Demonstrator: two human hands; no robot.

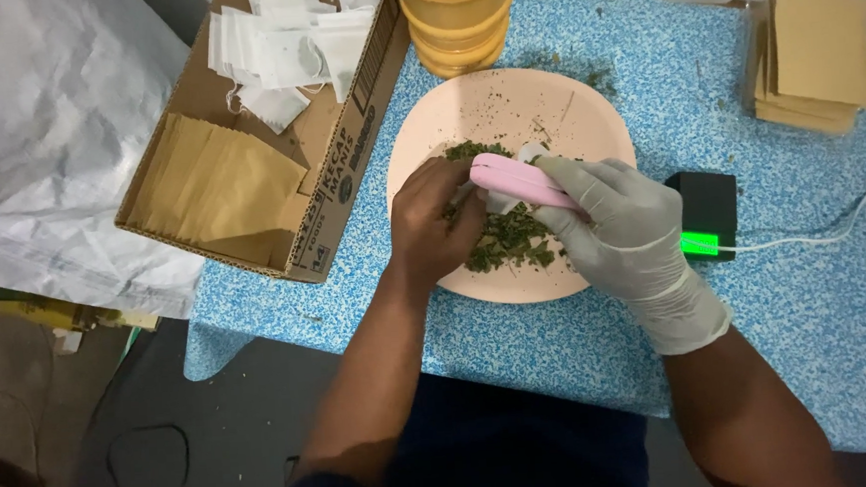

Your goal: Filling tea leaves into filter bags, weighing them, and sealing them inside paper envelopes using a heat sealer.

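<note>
Dried green chopped herb (508, 241) lies heaped on the near half of a round pale-pink plate (505, 109), directly under both hands. Bare left hand (433, 218) curled, fingertips pinched down into the heap; what it grips is hidden. Gloved right hand (617, 227) closed around a pink oblong handheld sealer (519, 180), long axis running left to right, tip touching a small white sachet. Just beside: black box with green light (707, 215). Farther: cardboard box of white sachets (274, 103), stack of yellow tubs (456, 16), tan envelopes (812, 55)
</note>
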